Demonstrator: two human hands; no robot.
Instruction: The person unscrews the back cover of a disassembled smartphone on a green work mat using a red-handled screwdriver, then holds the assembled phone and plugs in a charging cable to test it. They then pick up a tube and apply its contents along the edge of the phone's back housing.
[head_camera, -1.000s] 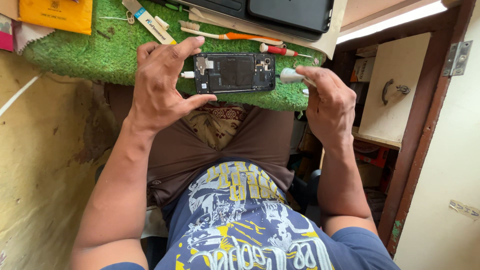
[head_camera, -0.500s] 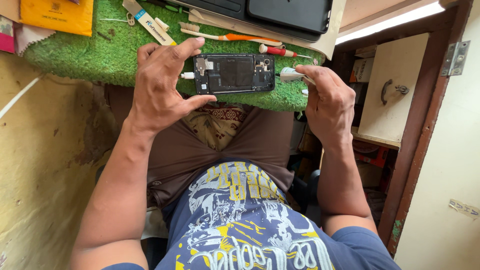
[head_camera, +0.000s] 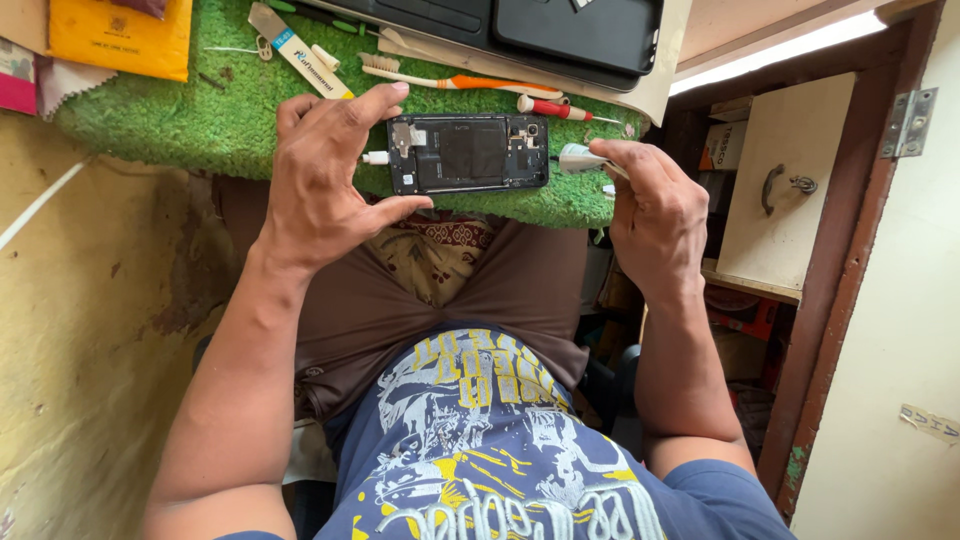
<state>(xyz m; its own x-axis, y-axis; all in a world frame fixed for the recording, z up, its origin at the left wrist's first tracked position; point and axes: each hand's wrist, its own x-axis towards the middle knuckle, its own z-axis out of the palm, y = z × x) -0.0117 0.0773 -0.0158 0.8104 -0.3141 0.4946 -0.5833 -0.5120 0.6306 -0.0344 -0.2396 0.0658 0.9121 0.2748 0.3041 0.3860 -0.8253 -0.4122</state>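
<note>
Green turf mat (head_camera: 180, 130) covers bench; opened phone (head_camera: 468, 153) lies at its near edge. Left hand (head_camera: 325, 180) pinches phone's left end. Right hand (head_camera: 655, 205) grips small tool (head_camera: 578, 158), probably tweezers, at right end.

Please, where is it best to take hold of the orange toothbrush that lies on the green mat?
Probably the orange handle, pinched across its thin width from above. The toothbrush lies flat behind the opened phone, bristles toward the left, and its handle middle is bare, though the red screwdriver lies close by its right end.
</note>
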